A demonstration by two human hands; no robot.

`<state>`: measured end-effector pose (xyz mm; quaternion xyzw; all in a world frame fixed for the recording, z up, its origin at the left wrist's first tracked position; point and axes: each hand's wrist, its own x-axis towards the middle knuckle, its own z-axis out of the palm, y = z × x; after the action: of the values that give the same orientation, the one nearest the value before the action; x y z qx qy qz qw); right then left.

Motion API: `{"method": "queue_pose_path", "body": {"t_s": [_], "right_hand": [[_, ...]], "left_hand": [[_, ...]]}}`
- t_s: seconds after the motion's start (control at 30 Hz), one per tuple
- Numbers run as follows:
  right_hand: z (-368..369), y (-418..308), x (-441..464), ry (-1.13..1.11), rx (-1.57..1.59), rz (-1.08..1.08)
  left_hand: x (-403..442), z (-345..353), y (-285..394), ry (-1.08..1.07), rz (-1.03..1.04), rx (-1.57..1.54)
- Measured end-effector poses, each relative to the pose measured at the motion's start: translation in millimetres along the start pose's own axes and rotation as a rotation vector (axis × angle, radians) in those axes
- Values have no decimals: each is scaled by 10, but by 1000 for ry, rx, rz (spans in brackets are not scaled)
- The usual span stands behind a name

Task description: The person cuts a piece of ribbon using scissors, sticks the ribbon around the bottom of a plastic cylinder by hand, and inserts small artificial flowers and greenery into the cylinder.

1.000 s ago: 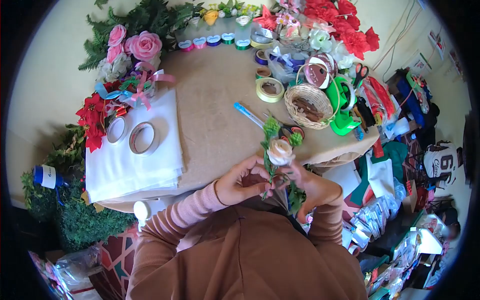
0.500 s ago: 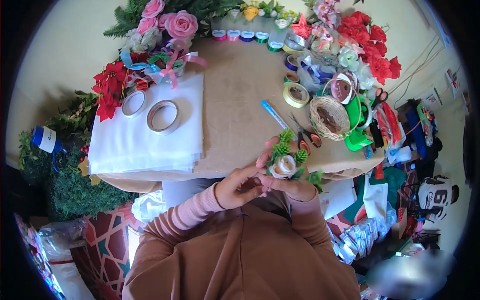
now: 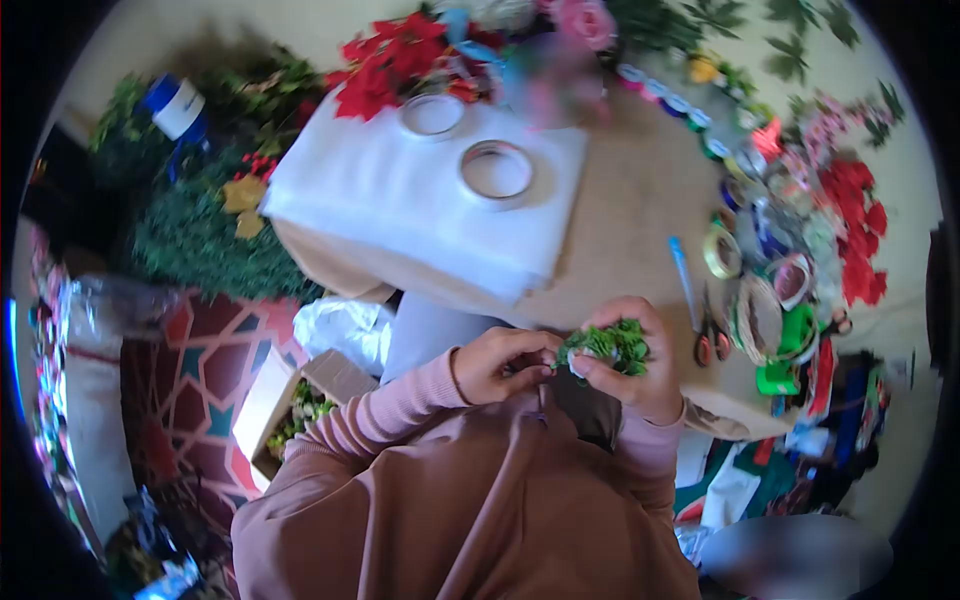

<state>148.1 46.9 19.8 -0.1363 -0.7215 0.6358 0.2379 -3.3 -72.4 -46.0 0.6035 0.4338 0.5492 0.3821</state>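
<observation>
Near the table's front edge, my right hand (image 3: 645, 370) is wrapped round a small sprig of green leaves (image 3: 622, 345), thumb and fingers on either side. A small pale part, perhaps the rose, shows between the leaves. My left hand (image 3: 508, 365) is beside it, with thumb and fingertips pinched together at the left end of the sprig; what lies between them is too small to name. Scissors (image 3: 712, 345) with orange and black handles lie on the table (image 3: 635, 200) right of my hands, beside a blue pen-like item (image 3: 682, 280).
White sheets (image 3: 400, 210) bear two tape rolls (image 3: 496, 174). A wicker basket (image 3: 757, 318) and green tape dispenser (image 3: 790, 350) stand at the right. An open box (image 3: 270, 410) with greenery is on the floor, left. Red flowers (image 3: 385, 65) border the table.
The view has swung left, bringing the floor box into sight. The sprig has turned, so the rose that faced up is mostly hidden. My right hand now grips the sprig from the right.
</observation>
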Motion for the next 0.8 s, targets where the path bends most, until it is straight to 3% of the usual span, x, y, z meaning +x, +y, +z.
{"method": "queue_pose_path", "body": {"t_s": [0.17,0.23,0.27,0.3,0.37,0.4,0.43,0.47,0.5,0.57,0.63,0.8], "right_hand": [[140,109,168,-126,-150,-34],[231,33,210,12,-22,96],[191,69,218,44,-65,129],[186,52,249,26,-66,133],[180,-14,301,114,-45,87],[169,-16,295,146,22,108],[155,-5,309,134,20,107],[143,16,329,139,35,72],[136,31,324,152,51,43],[127,59,326,150,51,39],[126,98,320,144,44,44],[144,141,281,102,32,73]], "left_hand": [[-372,-129,-206,117,-58,-26],[-617,-282,-333,136,-240,-220],[-762,-488,-393,87,-218,-77],[-942,-710,-452,-12,-476,69],[-1511,-1100,-940,94,-735,259],[-1779,-1239,-1113,77,-809,773],[-2187,-1370,-1551,186,-1035,873],[-2389,-1423,-1559,424,-1146,837],[-2562,-1487,-1626,425,-1223,861],[-2712,-1460,-1831,577,-1278,778],[-2828,-1364,-2184,665,-1079,749],[-2601,-1072,-2282,619,-1060,904]]}}
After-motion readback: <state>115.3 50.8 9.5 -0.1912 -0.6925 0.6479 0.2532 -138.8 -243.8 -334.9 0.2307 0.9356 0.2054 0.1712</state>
